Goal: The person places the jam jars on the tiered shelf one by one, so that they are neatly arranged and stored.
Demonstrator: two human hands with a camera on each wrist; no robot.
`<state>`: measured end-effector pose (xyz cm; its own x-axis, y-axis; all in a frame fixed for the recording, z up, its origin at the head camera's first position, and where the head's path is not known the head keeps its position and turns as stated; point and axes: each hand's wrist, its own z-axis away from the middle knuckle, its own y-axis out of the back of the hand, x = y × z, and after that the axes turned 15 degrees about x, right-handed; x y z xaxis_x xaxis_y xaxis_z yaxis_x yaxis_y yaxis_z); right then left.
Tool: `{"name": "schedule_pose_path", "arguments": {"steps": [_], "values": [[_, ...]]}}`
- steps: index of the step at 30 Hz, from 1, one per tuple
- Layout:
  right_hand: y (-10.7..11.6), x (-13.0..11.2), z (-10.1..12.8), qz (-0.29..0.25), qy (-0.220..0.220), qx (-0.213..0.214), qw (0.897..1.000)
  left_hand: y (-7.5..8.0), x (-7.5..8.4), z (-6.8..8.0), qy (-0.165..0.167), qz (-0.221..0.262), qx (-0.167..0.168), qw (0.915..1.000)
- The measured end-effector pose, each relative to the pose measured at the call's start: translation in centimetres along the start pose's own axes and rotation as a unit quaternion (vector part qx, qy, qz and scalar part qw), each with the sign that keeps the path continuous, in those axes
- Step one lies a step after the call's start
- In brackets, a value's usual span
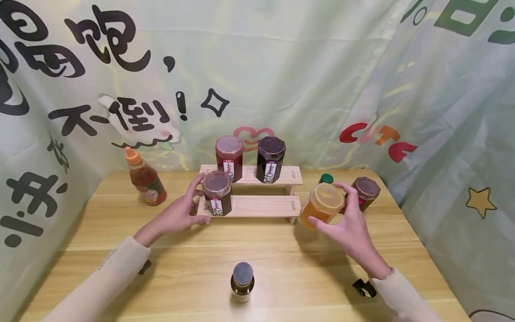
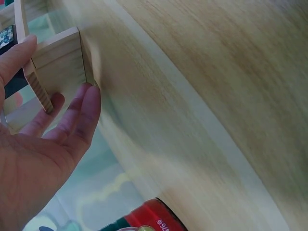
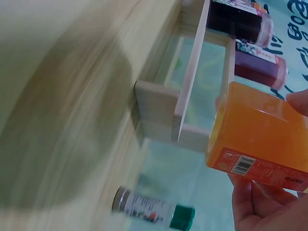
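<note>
Fingers of the right hand (image 1: 351, 228) wrap the orange jar (image 1: 320, 205), held off the table (image 1: 281, 264) just right of the wooden step shelf (image 1: 257, 205); its long axis tilts, lid toward the near left. The left hand (image 1: 179, 212) spreads loose beside the dark jar (image 1: 217, 193), upright on the lower step's left end.

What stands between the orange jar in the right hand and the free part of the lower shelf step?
Nothing visible. The right hand holds the orange jar just right of the rack, and the lower step is bare from there up to the dark jar at its left end.
</note>
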<state>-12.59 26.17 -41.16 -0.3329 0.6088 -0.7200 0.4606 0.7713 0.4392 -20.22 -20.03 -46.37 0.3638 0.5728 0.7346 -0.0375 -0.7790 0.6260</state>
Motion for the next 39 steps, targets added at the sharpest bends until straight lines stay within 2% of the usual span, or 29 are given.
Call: {"name": "schedule_pose_path", "arguments": {"steps": [19, 29, 39], "values": [[-8.1, -3.1, -0.8, -0.062, -0.006, -0.074, 0.995, 0.3, 0.1, 0.1, 0.005, -0.01, -0.001, 0.9999], [-11.3, -4.3, -0.7, -0.095, 0.019, -0.081, 0.992, 0.0, 0.1, -0.1, 0.001, -0.009, -0.001, 1.0], [-13.4, -4.9, -0.4, -0.071, 0.055, -0.073, 0.993, 0.1, 0.1, 0.1, 0.004, -0.013, -0.001, 0.9999]]}}
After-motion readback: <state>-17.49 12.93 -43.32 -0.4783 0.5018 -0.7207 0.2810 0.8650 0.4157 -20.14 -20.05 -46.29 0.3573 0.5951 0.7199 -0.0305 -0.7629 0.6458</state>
